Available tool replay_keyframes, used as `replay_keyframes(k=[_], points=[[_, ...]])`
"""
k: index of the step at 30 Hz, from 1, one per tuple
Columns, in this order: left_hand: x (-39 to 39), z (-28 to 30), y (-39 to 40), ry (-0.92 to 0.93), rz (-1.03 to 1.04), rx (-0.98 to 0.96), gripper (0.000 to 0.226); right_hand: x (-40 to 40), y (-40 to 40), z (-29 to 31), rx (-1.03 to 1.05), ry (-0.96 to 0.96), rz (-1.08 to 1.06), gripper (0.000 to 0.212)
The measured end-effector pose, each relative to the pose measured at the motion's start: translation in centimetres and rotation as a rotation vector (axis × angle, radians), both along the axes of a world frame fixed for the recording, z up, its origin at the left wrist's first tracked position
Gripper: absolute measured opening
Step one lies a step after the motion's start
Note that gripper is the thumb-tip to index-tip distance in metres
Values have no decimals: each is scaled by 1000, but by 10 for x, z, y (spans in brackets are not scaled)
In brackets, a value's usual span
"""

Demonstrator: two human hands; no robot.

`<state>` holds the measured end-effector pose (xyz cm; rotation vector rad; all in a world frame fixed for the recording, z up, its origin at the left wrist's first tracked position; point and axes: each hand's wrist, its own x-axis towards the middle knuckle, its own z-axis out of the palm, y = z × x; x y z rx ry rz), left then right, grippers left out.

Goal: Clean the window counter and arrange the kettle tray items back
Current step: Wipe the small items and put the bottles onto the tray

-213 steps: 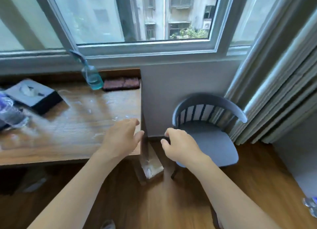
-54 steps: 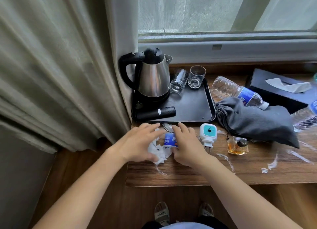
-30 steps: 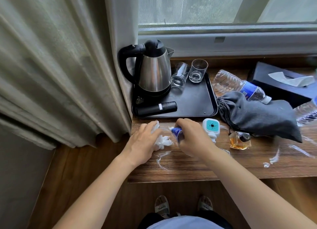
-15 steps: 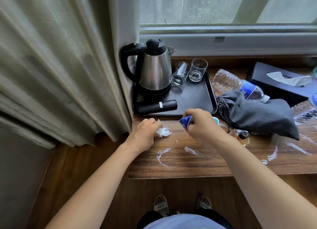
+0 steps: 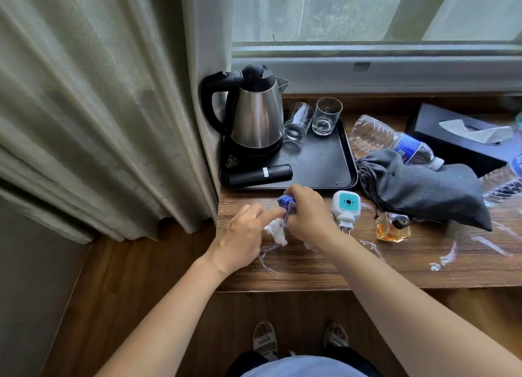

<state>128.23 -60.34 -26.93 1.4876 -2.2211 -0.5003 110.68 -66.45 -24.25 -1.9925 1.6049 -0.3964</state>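
Observation:
A black tray [image 5: 319, 162] sits at the left end of the wooden counter [image 5: 367, 266]. On it stand a steel kettle [image 5: 255, 116], two glasses [image 5: 312, 119] and a black cylinder [image 5: 260, 174] lying flat. In front of the tray, my left hand [image 5: 244, 235] presses a crumpled white tissue [image 5: 275, 231] against the counter. Touching it, my right hand [image 5: 309, 217] grips a small blue-labelled item [image 5: 286, 201] just above the tissue. White smears streak the counter near both hands.
A white and teal plug-in device [image 5: 346, 207], a small amber perfume bottle [image 5: 392, 226], a grey drawstring bag [image 5: 418, 188], a lying water bottle [image 5: 392, 139] and a black tissue box [image 5: 463, 139] crowd the counter's right. A curtain [image 5: 113, 108] hangs left of the tray.
My right hand has come back down and left with the blue item, meeting my left hand on the tissue. The plug-in device is uncovered again. The camera shifted slightly.

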Motion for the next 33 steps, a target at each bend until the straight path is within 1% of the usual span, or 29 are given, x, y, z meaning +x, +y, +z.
replay_keyframes(k=[4, 7, 10, 13, 14, 17, 19, 21, 23, 26, 27, 30, 31, 32, 33], points=[[-3, -2, 1, 20, 25, 22, 73, 1, 5, 12, 20, -112, 77, 36], [-5, 1, -1, 66, 45, 38, 60, 2, 11, 23, 61, -240, 113, 40], [-5, 2, -4, 103, 56, 58, 54, 3, 16, 27, 84, -308, 126, 33], [-1, 0, -8, 82, 43, 67, 60, 4, 18, 28, 89, -350, 56, 11], [-1, 0, -8, 73, 31, 69, 63, 5, 18, 28, 81, -374, 19, 9], [-3, 2, -6, 87, 5, 49, 65, 2, 13, 19, 88, -411, -150, 15], [-2, 4, -1, 114, 23, 61, 61, -6, 9, 15, 61, -314, -200, 14], [4, 5, 4, 76, 3, 65, 51, -16, 11, 15, 27, -178, -145, 12], [12, 3, 6, 4, -17, 48, 44, -27, 20, 16, 26, -78, -7, 11], [20, 2, 9, -48, 32, 42, 42, -37, 37, 14, 84, 17, 225, 15], [20, 3, 9, -55, 50, 51, 43, -38, 42, 12, 114, 34, 265, 20], [18, 4, 11, -70, 88, 95, 47, -34, 51, 3, 196, 120, 319, 59], [18, 4, 11, -74, 101, 112, 48, -31, 53, 0, 214, 151, 330, 66], [18, 4, 12, -78, 117, 127, 50, -29, 53, -2, 217, 177, 344, 68], [18, 3, 12, -85, 131, 141, 52, -28, 53, -5, 208, 199, 354, 66]])
